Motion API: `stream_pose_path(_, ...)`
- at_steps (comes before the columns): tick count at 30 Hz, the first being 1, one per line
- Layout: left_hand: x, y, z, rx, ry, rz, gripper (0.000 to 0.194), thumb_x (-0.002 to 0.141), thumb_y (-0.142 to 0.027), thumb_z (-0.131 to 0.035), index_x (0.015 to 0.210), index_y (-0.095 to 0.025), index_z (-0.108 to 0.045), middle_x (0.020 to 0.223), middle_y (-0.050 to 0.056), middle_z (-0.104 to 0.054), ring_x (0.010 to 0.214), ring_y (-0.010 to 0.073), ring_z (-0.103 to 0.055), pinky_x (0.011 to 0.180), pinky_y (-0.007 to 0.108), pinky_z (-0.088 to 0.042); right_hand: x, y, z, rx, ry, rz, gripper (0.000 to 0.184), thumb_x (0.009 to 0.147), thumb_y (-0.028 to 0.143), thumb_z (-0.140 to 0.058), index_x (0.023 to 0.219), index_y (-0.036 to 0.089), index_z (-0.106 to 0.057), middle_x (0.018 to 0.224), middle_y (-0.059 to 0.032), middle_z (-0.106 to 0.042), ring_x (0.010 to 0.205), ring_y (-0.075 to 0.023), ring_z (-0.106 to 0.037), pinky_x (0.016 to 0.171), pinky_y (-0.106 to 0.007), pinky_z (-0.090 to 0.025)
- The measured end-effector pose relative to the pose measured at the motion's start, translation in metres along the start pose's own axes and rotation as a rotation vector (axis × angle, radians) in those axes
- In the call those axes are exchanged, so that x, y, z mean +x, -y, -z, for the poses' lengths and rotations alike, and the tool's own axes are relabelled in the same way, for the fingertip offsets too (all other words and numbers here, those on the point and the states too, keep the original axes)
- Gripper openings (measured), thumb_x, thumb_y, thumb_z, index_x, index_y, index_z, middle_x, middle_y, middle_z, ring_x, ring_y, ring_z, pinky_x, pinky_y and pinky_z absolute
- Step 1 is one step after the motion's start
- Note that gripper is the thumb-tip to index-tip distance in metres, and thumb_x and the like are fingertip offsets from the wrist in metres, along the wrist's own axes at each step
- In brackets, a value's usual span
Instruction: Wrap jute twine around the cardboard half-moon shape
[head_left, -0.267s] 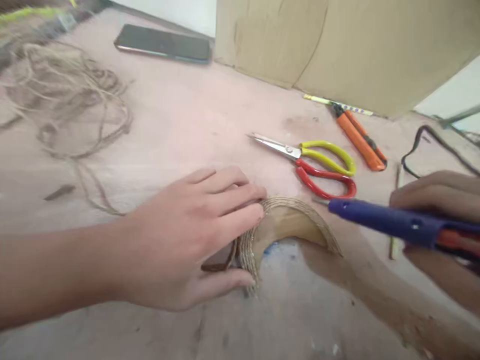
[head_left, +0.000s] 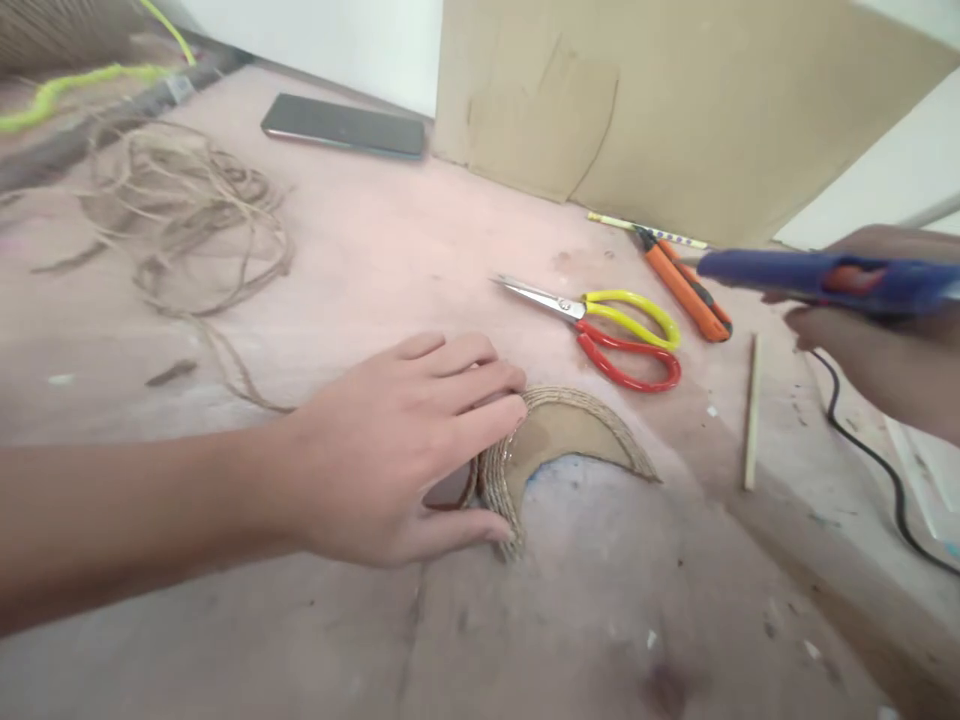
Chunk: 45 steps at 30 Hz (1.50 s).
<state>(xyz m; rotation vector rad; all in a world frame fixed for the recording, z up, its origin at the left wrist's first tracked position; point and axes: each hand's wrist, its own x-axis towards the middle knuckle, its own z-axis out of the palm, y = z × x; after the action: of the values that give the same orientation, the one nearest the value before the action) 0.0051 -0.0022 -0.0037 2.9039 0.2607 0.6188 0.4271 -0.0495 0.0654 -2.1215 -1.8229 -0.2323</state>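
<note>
My left hand lies over the left part of a cardboard crescent, its fingers and thumb holding it down on the table. Rows of jute twine run along the crescent's outer curve, and part of them is hidden under my fingers. At the right, my right hand grips a blue hot glue gun, raised above the table with its nozzle pointing left. A loose pile of twine lies at the far left, one strand leading towards my left wrist.
Scissors with yellow and red handles lie beyond the crescent. Behind them are an orange cutter and a patterned pencil. A thin stick, a black cord, a phone and a cardboard panel are around.
My right hand has lifted the glue gun up and away from the crescent, towards the far right. My left hand stays on the crescent. The view has shifted slightly.
</note>
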Motion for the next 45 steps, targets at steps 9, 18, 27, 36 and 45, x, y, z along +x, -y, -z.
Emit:
stream_pose_path(9, 0.0, 0.002, 0.002, -0.021, -0.083, -0.027, 0.053, 0.123, -0.06, -0.038, 0.111, -0.017, -0.066, 0.089, 0.009, -0.072, 0.08, 0.0279, -0.06, 0.073, 0.044, -0.039, 0.06, -0.008, -0.059, -0.233, 0.103, -0.056, 0.035, 0.115, 0.044, -0.072, 0.133, 0.014, -0.076, 0.139, -0.0134, -0.076, 0.115, -0.0262, -0.077, 0.096, -0.042, -0.062)
stream_pose_path(18, 0.003, -0.007, 0.014, -0.65, 0.013, 0.121, 0.047, 0.12, -0.021, -0.055, 0.078, -0.024, -0.033, 0.068, -0.007, -0.036, 0.062, 0.0147, -0.038, 0.065, 0.033, -0.032, 0.047, -0.021, -0.062, -0.296, 0.147, 0.058, 0.044, 0.113, 0.047, -0.08, 0.146, 0.02, -0.074, 0.152, -0.0128, -0.074, 0.136, -0.0318, -0.075, 0.115, -0.057, -0.066)
stream_pose_path(27, 0.006, -0.011, 0.008, -0.965, 0.029, 0.265, 0.03, 0.116, -0.032, -0.074, 0.088, -0.02, -0.077, 0.076, -0.002, -0.076, 0.069, 0.0136, -0.059, 0.065, 0.026, -0.045, -0.046, -0.009, -0.019, -0.272, 0.062, 0.035, 0.037, 0.096, 0.049, -0.05, 0.116, 0.028, -0.074, 0.108, -0.0107, -0.082, 0.1, -0.033, -0.081, 0.074, -0.042, -0.054)
stream_pose_path(36, 0.012, 0.002, 0.011, -0.937, 0.073, 0.329, 0.02, 0.108, -0.029, -0.083, 0.091, -0.02, -0.081, 0.079, -0.003, -0.08, 0.067, 0.0098, -0.067, 0.062, 0.017, -0.048, -0.069, -0.021, -0.023, -0.236, 0.274, -0.08, 0.04, 0.087, 0.062, -0.059, 0.114, 0.034, -0.068, 0.076, 0.0006, -0.081, 0.06, -0.032, -0.075, 0.057, -0.035, -0.035)
stream_pose_path(45, 0.013, 0.003, 0.011, -0.947, 0.037, 0.329, 0.013, 0.105, -0.019, -0.084, 0.093, -0.02, -0.082, 0.084, -0.002, -0.084, 0.07, 0.0111, -0.075, 0.062, 0.018, -0.053, -0.116, 0.088, -0.011, 0.313, 0.125, 0.506, 0.004, 0.108, 0.032, -0.068, 0.112, 0.03, -0.067, 0.092, -0.0004, -0.079, 0.073, -0.0186, -0.076, 0.065, -0.033, -0.06)
